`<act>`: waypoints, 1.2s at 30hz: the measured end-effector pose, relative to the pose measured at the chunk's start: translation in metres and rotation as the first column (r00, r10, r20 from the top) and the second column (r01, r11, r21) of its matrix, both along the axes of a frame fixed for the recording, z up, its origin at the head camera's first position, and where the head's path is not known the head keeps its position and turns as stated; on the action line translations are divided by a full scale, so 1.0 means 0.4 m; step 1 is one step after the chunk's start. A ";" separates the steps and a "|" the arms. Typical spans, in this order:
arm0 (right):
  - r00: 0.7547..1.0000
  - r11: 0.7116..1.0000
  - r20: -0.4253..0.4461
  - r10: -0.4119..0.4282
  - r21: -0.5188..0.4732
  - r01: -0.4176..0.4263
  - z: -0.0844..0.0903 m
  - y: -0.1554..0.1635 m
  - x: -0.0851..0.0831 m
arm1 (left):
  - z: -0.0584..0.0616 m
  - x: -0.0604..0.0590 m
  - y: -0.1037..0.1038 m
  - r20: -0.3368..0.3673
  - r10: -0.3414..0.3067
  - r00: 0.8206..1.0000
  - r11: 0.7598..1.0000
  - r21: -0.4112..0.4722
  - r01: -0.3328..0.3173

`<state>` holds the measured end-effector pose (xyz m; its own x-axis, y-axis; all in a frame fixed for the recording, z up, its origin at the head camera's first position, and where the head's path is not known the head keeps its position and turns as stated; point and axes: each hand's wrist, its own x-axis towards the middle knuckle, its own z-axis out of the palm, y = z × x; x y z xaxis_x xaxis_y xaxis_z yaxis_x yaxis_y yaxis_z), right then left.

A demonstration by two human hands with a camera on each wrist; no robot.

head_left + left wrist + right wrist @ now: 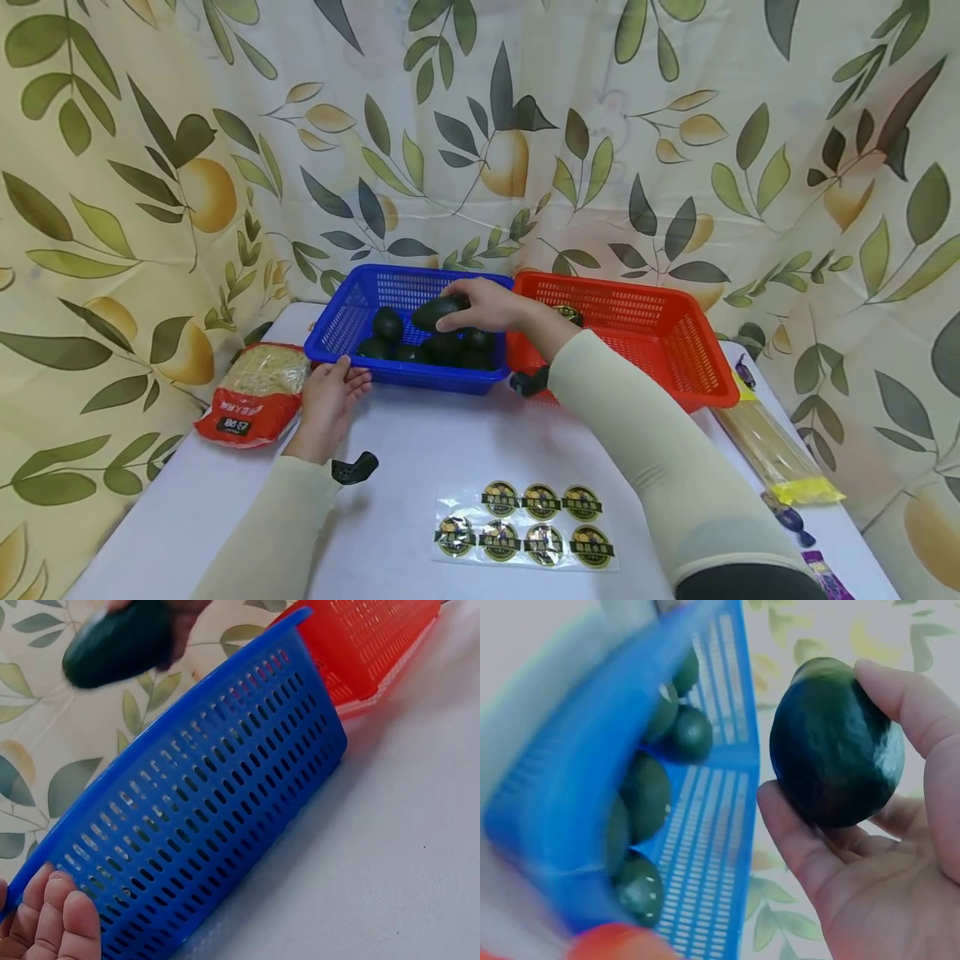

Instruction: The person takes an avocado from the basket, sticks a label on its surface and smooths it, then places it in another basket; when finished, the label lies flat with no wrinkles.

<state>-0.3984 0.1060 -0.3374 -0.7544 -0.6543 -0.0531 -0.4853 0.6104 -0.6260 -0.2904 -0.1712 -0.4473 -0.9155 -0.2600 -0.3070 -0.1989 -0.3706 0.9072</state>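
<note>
My right hand [459,305] grips a dark green avocado [437,312] and holds it just above the blue basket [341,321]. In the right wrist view the avocado [832,746] sits between my thumb and fingers [795,832]. Several more avocados [442,346] lie inside the basket. My left hand [347,377] rests against the basket's front left corner, thumb at the rim and fingers fairly straight. The left wrist view shows those fingers [60,922] at the blue basket's wall [225,802], with the held avocado [120,641] above.
A red basket [675,350] stands right of the blue one, touching it, with one dark item [568,314] inside. A sheet of round stickers [525,525] lies at the table's front. A noodle bag [255,392] lies left, a spaghetti pack [772,450] right.
</note>
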 end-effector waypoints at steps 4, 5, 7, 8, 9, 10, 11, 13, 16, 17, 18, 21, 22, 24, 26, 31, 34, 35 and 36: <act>1.000 1.000 -0.008 -0.017 -0.019 0.017 -0.019 0.037 0.095 | -0.003 0.002 -0.006 0.007 0.004 1.000 1.000 0.011 -0.005; 1.000 1.000 -0.010 -0.016 -0.025 0.016 -0.027 0.045 0.119 | -0.003 0.002 -0.008 0.007 0.007 1.000 1.000 0.015 -0.007; 1.000 0.999 -0.006 -0.011 -0.036 0.011 -0.048 0.060 0.169 | -0.003 0.003 -0.014 0.009 0.016 1.000 1.000 0.021 -0.016; 1.000 0.999 0.001 -0.008 -0.051 0.008 -0.061 0.067 0.197 | -0.002 0.004 -0.017 0.008 0.017 1.000 1.000 0.024 -0.017; 1.000 0.998 0.005 -0.002 -0.062 0.002 -0.077 0.074 0.221 | 0.000 0.006 -0.020 0.007 0.017 1.000 1.000 0.025 -0.017; 1.000 0.997 0.012 0.005 -0.071 -0.004 -0.095 0.080 0.243 | 0.003 0.009 -0.024 0.009 0.019 1.000 0.999 0.026 -0.019; 1.000 0.997 0.017 0.011 -0.076 -0.009 -0.114 0.084 0.264 | 0.006 0.011 -0.027 0.010 0.021 1.000 0.999 0.029 -0.021; 0.999 0.997 0.036 -0.003 -0.072 0.005 -0.154 0.091 0.294 | 0.013 0.015 -0.032 0.014 0.021 1.000 0.999 0.032 -0.021; 0.997 0.997 0.048 -0.062 -0.040 0.064 -0.216 0.097 0.305 | 0.021 0.015 -0.038 0.022 0.023 0.999 0.999 0.040 -0.024; 0.995 0.995 0.045 -0.089 -0.030 0.090 -0.234 0.097 0.305 | 0.022 0.015 -0.039 0.024 0.022 0.999 0.999 0.043 -0.023; 0.992 0.993 0.042 -0.118 -0.024 0.119 -0.250 0.099 0.302 | 0.022 0.014 -0.039 0.028 0.023 0.999 0.999 0.045 -0.025; 0.983 0.983 0.022 -0.183 -0.020 0.184 -0.290 0.100 0.296 | 0.020 0.012 -0.037 0.040 0.025 0.999 0.999 0.047 -0.027; 0.981 0.981 0.013 -0.194 -0.023 0.195 -0.301 0.100 0.295 | 0.018 0.011 -0.035 0.042 0.024 0.999 0.999 0.044 -0.026; 0.976 0.976 -0.003 -0.216 -0.026 0.215 -0.317 0.101 0.294 | 0.015 0.010 -0.030 0.043 0.018 0.999 0.999 0.040 -0.020; 0.973 0.973 -0.023 -0.231 -0.024 0.230 -0.325 0.103 0.297 | 0.013 0.010 -0.025 0.031 0.005 1.000 0.999 0.036 -0.006; 0.969 0.970 -0.051 -0.241 0.003 0.241 -0.329 0.115 0.307 | 0.009 0.007 -0.012 0.018 -0.007 1.000 1.000 0.025 0.007; 0.977 0.978 -0.049 -0.207 0.026 0.208 -0.321 0.125 0.313 | 0.006 0.006 -0.006 0.023 0.001 1.000 1.000 -0.008 -0.001; 0.980 0.980 -0.049 -0.194 0.034 0.196 -0.317 0.129 0.315 | 0.005 0.005 -0.005 0.027 0.001 1.000 1.000 -0.023 -0.001; 0.982 0.982 -0.045 -0.184 0.038 0.185 -0.313 0.133 0.317 | 0.005 0.004 -0.003 0.032 0.002 0.999 0.999 -0.034 -0.001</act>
